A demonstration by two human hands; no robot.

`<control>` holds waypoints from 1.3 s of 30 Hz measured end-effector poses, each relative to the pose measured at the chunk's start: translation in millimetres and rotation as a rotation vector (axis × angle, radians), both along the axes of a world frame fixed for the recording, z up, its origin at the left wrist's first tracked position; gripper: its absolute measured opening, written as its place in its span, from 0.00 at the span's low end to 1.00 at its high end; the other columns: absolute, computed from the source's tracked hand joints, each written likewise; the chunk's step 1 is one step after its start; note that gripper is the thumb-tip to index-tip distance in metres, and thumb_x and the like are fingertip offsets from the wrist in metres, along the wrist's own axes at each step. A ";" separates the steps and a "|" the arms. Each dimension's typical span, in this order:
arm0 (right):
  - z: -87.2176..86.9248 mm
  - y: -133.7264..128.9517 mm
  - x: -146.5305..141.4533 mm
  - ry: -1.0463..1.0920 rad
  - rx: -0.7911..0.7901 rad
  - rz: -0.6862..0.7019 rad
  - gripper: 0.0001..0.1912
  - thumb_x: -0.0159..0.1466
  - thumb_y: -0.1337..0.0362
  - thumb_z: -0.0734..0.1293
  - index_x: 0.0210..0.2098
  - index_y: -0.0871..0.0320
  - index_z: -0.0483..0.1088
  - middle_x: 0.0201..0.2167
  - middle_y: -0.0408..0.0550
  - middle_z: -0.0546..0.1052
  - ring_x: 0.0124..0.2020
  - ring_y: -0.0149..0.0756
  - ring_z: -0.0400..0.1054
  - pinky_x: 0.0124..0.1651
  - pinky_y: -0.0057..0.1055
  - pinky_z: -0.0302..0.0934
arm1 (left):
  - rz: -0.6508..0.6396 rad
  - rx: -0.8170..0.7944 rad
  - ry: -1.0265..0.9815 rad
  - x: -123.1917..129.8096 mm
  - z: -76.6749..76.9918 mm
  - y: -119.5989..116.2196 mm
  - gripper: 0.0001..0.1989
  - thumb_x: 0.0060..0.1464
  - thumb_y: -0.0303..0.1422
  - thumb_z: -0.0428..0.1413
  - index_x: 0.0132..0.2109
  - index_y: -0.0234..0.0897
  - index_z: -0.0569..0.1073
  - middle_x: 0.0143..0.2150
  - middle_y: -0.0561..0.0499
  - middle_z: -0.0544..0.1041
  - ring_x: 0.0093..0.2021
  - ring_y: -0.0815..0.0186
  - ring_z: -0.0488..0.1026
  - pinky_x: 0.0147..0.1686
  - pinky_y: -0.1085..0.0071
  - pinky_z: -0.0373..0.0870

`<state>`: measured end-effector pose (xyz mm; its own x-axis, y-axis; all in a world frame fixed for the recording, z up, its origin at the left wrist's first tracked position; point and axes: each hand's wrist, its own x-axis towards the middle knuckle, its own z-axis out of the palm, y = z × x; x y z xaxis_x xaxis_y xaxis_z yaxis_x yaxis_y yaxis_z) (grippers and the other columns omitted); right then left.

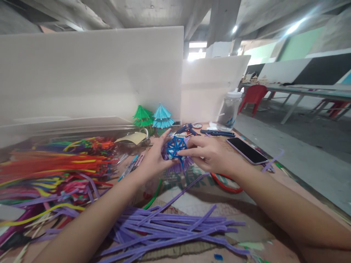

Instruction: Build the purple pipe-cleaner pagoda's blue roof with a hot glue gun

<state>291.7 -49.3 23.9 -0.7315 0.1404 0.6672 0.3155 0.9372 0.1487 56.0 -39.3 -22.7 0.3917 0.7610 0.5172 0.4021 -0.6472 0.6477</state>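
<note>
A small blue wheel-like piece (172, 147) with spokes, apparently made of pipe cleaners, is held above the table, with purple fringe (177, 166) hanging below it. My left hand (157, 155) grips its left side, the thumb low and the index finger stretched upward. From the right, the fingers of my right hand (205, 152) close on the piece near its middle, where a short blue end points down. Whatever lies between the fingertips is too small to make out. Nearer to me lies a loose pile of purple pipe cleaners (175, 223).
Colourful pipe cleaner bundles (55, 164) cover the left side. Behind my hands stand a green paper-like tree (142, 116), a light blue one (162, 116), a glue gun (188, 129) and a clear bottle (228, 111). A phone (246, 150) and a red ring (226, 183) lie right.
</note>
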 end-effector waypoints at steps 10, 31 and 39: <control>2.9 -5.0 -1.1 0.006 -0.119 -0.009 0.16 0.63 0.75 0.60 0.42 0.59 0.78 0.33 0.51 0.76 0.34 0.36 0.69 0.37 0.33 0.63 | -0.005 0.117 0.061 0.8 -4.1 1.9 0.51 0.50 0.34 0.67 0.73 0.48 0.47 0.66 0.41 0.67 0.64 0.50 0.66 0.62 0.51 0.65; 5.7 27.6 17.6 -0.068 -1.013 -0.116 0.12 0.63 0.57 0.67 0.38 0.59 0.77 0.32 0.43 0.76 0.33 0.33 0.67 0.38 0.30 0.60 | -0.020 0.127 0.136 -2.4 3.7 0.0 0.56 0.43 0.39 0.71 0.73 0.49 0.50 0.67 0.39 0.67 0.66 0.46 0.65 0.64 0.49 0.61; 8.9 14.7 8.2 -0.081 -0.864 -0.152 0.07 0.64 0.65 0.65 0.34 0.59 0.74 0.30 0.43 0.75 0.32 0.32 0.67 0.36 0.28 0.59 | 0.113 0.142 0.090 -7.7 42.1 -13.5 0.18 0.58 0.47 0.58 0.45 0.38 0.78 0.48 0.44 0.77 0.52 0.55 0.73 0.54 0.58 0.67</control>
<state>299.9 -34.6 32.8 -0.7045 0.6716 0.2295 0.4648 0.6809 -0.5659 48.2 -52.9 19.4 0.3570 0.7248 0.5892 0.5296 -0.6767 0.5115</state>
